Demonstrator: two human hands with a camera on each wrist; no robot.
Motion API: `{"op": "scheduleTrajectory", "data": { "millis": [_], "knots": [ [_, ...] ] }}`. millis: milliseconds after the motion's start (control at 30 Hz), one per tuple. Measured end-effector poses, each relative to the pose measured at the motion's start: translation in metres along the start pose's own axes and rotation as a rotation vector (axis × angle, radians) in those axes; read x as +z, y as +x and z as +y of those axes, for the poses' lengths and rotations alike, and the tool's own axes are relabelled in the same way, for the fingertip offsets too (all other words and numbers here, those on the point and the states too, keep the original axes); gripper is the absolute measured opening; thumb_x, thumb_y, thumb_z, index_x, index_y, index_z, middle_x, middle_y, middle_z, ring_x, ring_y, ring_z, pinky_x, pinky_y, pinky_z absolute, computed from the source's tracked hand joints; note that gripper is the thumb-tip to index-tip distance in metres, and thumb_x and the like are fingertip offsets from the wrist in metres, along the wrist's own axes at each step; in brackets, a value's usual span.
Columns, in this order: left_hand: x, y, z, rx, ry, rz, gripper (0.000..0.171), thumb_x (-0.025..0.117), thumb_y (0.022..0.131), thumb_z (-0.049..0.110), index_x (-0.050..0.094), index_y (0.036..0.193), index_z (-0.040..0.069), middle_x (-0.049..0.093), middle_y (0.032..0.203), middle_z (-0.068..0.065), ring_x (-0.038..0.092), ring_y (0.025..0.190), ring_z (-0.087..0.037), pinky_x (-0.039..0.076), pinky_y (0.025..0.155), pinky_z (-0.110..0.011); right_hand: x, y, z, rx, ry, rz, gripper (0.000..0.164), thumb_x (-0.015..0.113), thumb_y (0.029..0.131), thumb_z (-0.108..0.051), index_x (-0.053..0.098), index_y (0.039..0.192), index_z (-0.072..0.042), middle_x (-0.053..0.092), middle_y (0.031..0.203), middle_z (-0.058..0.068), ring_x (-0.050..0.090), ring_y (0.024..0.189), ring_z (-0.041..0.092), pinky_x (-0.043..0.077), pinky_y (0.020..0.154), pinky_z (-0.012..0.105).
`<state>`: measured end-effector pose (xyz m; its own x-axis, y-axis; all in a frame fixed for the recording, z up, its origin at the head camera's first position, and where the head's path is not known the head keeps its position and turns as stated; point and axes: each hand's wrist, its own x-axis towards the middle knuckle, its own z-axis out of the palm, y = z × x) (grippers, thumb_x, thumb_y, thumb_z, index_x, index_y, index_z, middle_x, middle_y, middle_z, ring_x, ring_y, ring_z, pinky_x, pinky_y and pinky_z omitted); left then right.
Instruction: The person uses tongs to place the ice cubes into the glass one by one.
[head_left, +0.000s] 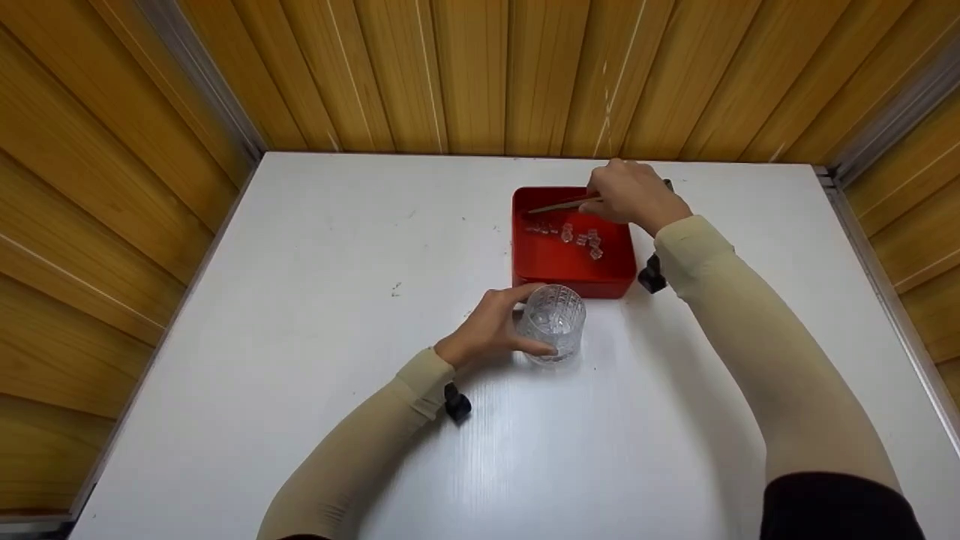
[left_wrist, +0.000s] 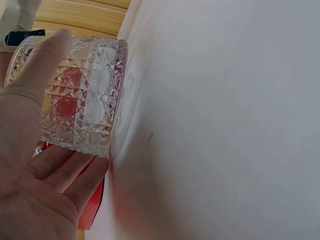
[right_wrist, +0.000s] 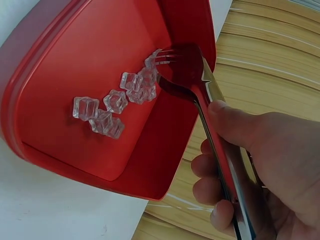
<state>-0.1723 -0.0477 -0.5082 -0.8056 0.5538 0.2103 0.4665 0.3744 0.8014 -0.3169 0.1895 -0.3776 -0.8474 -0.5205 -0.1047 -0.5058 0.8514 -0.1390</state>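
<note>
My left hand (head_left: 491, 328) holds a clear cut-glass tumbler (head_left: 556, 321), thumb on one side and fingers on the other. In the left wrist view the tumbler (left_wrist: 80, 95) stands on the white table. My right hand (head_left: 628, 196) grips metal tongs (right_wrist: 227, 165) over a red square tray (head_left: 574, 271). The fork-like tip of the tongs reaches into the tray, beside a cluster of clear ice-like cubes (right_wrist: 116, 101). One cube (right_wrist: 151, 59) lies at the prongs; whether it is pinched, I cannot tell.
Right in front of the tray's near wall stands the tumbler. The white table (head_left: 360, 247) extends to both sides. Wood-patterned panels (head_left: 465, 75) rise behind it and at the sides. A black wrist camera (head_left: 652, 274) sits near the tray's right edge.
</note>
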Motion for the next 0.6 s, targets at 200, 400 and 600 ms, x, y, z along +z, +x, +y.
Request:
{"op": "scheduleTrajectory", "data": {
  "millis": [200,400,600],
  "knots": [
    [-0.0002,-0.0006,0.0007,-0.006,0.0,-0.001,0.088,0.099,0.067,0.034,0.06,0.142,0.011,0.07,0.128,-0.001,0.065,0.114,-0.013,0.05,0.1,-0.02,0.0008,0.0025,-0.0028,-0.002,-0.026,-0.003,0.03,0.074,0.096,-0.024,0.077,0.111,0.001,0.076,0.102,0.019,0.067,0.083,0.03,0.058,0.078,0.048],
    [-0.0003,-0.0014,0.0008,-0.011,0.017,0.0,0.088,0.099,0.066,0.034,0.06,0.141,0.01,0.07,0.128,-0.001,0.064,0.114,-0.011,0.05,0.1,-0.02,0.0021,0.0028,-0.0038,0.002,-0.038,-0.023,0.028,0.073,0.097,-0.024,0.078,0.109,0.001,0.075,0.099,0.019,0.066,0.081,0.031,0.057,0.076,0.049],
    [-0.0002,-0.0009,0.0001,-0.008,0.025,0.001,0.088,0.098,0.067,0.035,0.06,0.142,0.01,0.069,0.129,-0.001,0.064,0.115,-0.011,0.05,0.1,-0.021,0.002,0.0038,-0.0027,0.004,-0.032,-0.027,0.025,0.073,0.097,-0.023,0.079,0.106,-0.001,0.076,0.096,0.017,0.064,0.078,0.029,0.056,0.073,0.046]
  ]
}}
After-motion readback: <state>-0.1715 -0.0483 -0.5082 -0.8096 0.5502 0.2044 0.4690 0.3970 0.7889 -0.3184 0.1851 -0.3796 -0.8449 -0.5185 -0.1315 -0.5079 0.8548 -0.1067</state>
